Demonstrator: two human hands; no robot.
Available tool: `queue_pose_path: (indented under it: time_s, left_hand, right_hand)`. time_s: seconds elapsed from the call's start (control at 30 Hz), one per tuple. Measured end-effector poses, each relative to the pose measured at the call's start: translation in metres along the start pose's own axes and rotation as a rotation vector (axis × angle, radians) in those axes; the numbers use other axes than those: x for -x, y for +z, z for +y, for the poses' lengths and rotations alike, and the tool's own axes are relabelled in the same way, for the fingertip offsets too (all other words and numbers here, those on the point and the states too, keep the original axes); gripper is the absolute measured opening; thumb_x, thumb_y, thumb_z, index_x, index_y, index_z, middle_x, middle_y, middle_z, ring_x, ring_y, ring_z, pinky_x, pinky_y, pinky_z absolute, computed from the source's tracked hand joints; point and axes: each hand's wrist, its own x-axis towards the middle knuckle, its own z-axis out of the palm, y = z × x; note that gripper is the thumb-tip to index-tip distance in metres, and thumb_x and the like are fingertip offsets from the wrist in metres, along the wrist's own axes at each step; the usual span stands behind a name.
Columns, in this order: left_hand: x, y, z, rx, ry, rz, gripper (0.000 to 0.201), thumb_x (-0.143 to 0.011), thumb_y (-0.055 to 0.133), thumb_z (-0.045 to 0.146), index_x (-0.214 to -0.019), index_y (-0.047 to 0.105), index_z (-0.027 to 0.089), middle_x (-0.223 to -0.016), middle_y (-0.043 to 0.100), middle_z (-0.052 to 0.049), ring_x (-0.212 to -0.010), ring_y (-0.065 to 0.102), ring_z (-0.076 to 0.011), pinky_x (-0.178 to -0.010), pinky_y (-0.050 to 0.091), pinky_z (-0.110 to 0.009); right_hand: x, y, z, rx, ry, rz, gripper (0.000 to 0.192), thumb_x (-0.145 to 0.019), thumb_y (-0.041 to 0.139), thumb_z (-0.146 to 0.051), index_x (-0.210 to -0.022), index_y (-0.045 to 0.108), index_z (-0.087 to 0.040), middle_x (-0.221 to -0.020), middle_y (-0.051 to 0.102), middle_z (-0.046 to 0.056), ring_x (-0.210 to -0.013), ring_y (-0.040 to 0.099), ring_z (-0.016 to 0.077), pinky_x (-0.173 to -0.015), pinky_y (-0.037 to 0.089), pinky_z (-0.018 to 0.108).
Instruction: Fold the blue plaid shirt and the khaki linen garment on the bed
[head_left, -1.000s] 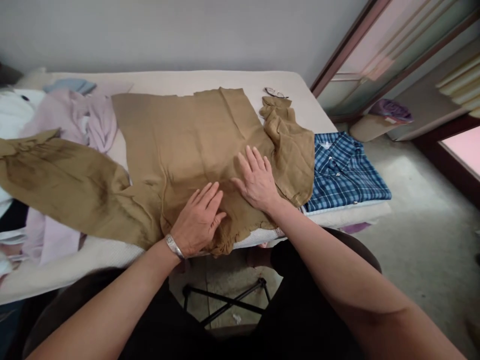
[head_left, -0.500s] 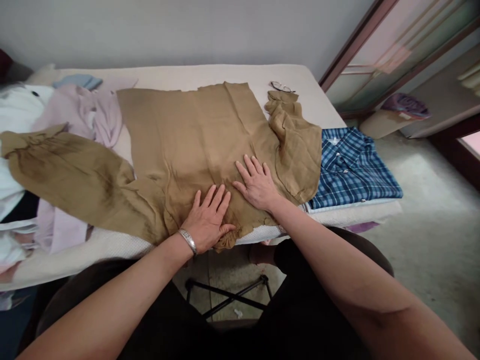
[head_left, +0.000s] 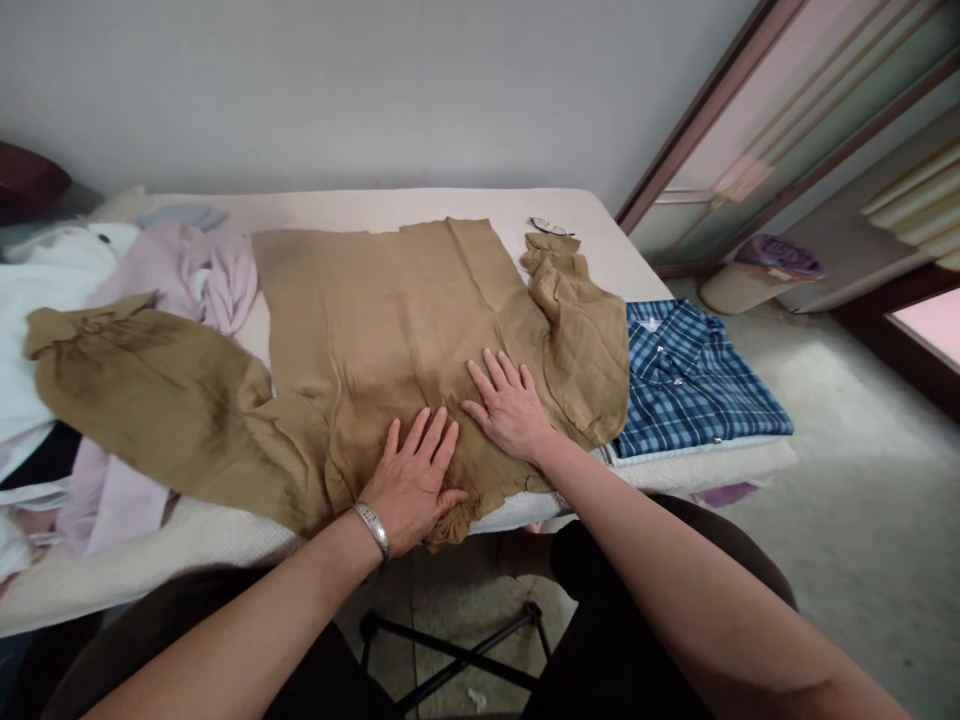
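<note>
both hands [head_left: 457, 445] flat on unlabelled tan shirt [head_left: 390, 330].

The room is softly lit, not bright and not dark. Daylight comes in from the right side, where the pink pane [head_left: 930, 335] at the edge glows and looks washed out. The glass door [head_left: 757, 130] shows pale, smeary shine. Shadows are faint, with a little dark under the left hand [head_left: 415, 478] and the right hand [head_left: 508, 407] on the tan cloth [head_left: 390, 330]. The gray wall [head_left: 337, 90] gets darker to the left. The middle is sharp. The edges look bent and stretched, and the arms at the bottom look too big and a bit blurry
</note>
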Motion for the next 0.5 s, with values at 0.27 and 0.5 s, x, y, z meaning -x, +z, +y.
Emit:
queue_pose_path:
  time_s: [0.27,0.5]
  left_hand:
    - [0.0004,0.0008,0.0009,0.018,-0.013,0.010,0.080,-0.094,0.054,0.056,-0.157,0.028,0.014,-0.166,0.019,-0.016,-0.153,0.011,-0.0356,-0.120,0.017,-0.064]
    - [0.0012,0.0023,0.0007,0.022,-0.013,0.009,0.083,-0.093,0.053,0.060,-0.158,0.027,0.015,-0.166,0.019,-0.016,-0.153,0.011,-0.0358,-0.119,0.018,-0.065]
  right_hand:
    - [-0.0010,0.0037,0.0013,0.002,-0.007,0.001,0.068,-0.102,0.032,-0.060,-0.159,0.030,-0.023,-0.166,0.017,0.010,-0.152,0.013,0.0311,-0.120,0.015,0.056]
    - [-0.0018,0.0029,0.0018,0.018,-0.014,-0.001,0.067,-0.102,0.032,-0.060,-0.158,0.031,-0.024,-0.166,0.018,0.011,-0.152,0.014,0.0317,-0.119,0.016,0.057]
